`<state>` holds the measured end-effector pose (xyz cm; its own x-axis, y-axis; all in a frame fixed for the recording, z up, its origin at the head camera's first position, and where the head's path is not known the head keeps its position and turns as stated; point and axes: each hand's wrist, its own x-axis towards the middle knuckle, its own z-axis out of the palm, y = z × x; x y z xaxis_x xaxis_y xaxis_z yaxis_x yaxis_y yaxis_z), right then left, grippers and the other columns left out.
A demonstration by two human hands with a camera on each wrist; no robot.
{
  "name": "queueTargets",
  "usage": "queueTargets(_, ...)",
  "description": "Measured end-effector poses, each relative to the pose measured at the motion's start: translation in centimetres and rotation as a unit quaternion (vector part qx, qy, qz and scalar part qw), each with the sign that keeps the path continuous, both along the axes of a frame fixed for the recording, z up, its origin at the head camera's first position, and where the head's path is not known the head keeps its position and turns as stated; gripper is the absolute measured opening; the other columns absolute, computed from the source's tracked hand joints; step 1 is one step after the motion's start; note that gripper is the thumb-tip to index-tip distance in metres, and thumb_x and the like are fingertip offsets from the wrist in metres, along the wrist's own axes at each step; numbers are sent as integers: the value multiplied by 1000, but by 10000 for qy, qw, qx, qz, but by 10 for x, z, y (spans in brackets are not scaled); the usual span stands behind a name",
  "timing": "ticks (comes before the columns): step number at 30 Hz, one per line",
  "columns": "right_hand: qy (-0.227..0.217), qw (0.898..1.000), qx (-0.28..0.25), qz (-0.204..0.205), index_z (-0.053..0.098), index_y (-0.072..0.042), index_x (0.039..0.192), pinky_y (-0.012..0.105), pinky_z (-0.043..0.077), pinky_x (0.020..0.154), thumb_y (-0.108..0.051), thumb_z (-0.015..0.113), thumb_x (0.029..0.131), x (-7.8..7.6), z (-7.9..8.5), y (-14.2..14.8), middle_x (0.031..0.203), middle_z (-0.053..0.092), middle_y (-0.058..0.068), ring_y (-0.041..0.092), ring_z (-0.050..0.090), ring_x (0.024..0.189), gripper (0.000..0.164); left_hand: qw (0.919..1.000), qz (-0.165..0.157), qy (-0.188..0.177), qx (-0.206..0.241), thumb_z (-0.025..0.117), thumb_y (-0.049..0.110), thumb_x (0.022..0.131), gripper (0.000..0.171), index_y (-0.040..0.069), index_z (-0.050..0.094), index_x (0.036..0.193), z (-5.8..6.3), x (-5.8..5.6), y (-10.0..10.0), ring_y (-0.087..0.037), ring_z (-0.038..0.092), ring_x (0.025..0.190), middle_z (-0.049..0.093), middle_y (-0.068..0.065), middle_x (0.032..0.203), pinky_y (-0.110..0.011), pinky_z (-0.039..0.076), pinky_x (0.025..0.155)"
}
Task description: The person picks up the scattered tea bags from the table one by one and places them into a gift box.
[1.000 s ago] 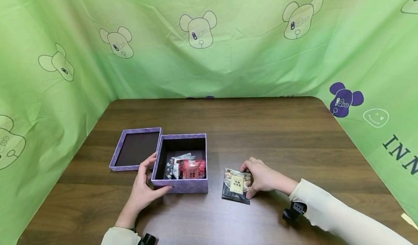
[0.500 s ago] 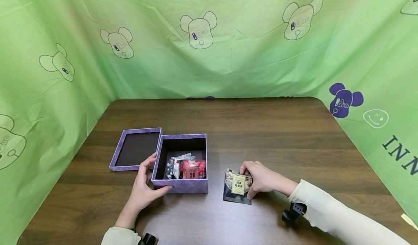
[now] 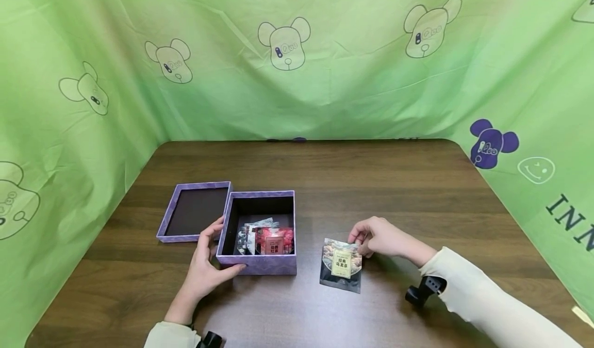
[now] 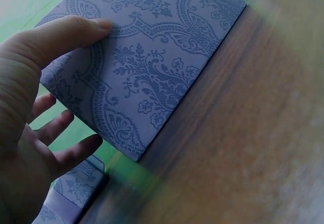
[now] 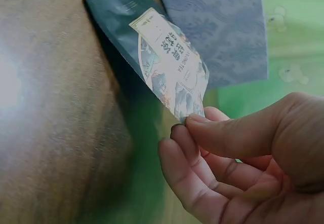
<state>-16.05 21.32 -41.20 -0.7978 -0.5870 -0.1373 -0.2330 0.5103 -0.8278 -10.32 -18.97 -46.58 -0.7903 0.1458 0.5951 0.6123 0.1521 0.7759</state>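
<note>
My right hand (image 3: 387, 238) pinches one upper corner of a black oolong tea sachet (image 3: 340, 280) between thumb and fingers. In the right wrist view, the sachet (image 5: 167, 51) slants up from the table with its pale label showing. On the left, my left hand (image 3: 204, 270) holds the front left corner of a purple patterned box (image 3: 274, 266), its thumb on the front wall and its fingers along the left side. Inside the box lie a red tea sachet (image 3: 276, 244) and some silvery ones (image 3: 250, 238), partly overlapped by the red one.
The box's purple lid (image 3: 197, 213) lies inside-up, left of the box and close against it. A brown wooden table (image 3: 394, 183) carries everything. Green printed cloth (image 3: 348, 100) hangs behind it and along both sides.
My right hand has shifted from the sachet's right edge to its upper right corner, and the sachet has moved slightly right. The left hand and box stay put.
</note>
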Motion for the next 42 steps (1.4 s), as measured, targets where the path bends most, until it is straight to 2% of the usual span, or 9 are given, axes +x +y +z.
queueTargets(12,-366,9985,-404,-96,65,12,96,28,56,60,17,62,75,-11,16,6,75,63,5,13,60,65,22,10000,-2,16,-52,85,-23,54,90,-13,38,131,1,-1,0,-17,48,125,34,-35,146,-17,46,95)
queueTargets(20,-305,9978,-558,-174,65,14,98,29,56,61,17,62,76,-18,33,6,77,64,7,13,61,64,22,10000,6,29,-66,84,-23,54,90,-13,38,131,1,0,0,-16,48,126,35,-35,146,-17,46,94)
queueTargets(29,88,9984,-548,-72,65,14,99,30,57,62,14,64,79,-27,55,0,78,67,14,12,63,67,20,10000,-59,31,-9,85,-23,54,92,-14,37,132,1,-1,0,-15,47,127,33,-35,147,-17,45,96)
queueTargets(42,479,9973,-550,100,68,9,99,32,58,65,12,65,81,-37,88,-35,78,66,9,15,65,69,19,10000,-50,-8,-16,85,-23,54,93,-14,37,133,1,-1,0,-17,47,127,34,-33,148,-18,46,95)
